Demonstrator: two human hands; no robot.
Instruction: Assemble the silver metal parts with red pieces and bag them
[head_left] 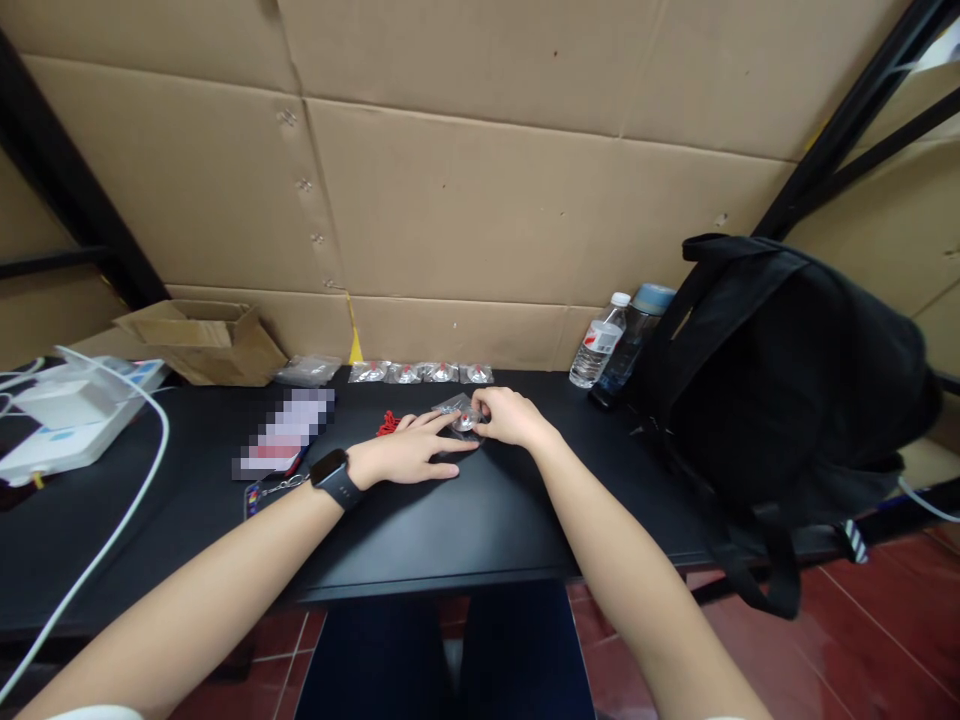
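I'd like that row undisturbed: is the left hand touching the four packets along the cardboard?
Apart: the head view shows a strip of black table between the left hand and the four packets.

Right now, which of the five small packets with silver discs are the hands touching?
The front packet, with the left hand and right hand on it; the other four packets lie untouched in a row by the cardboard wall.

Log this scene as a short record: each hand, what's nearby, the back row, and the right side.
Left hand: spread, fingers over a packet
Right hand: fingers curled at the packet's right edge; grip unclear
Nearby: red cord, beside the left hand
Back row: four more packets
Right side: two bottles, black bag
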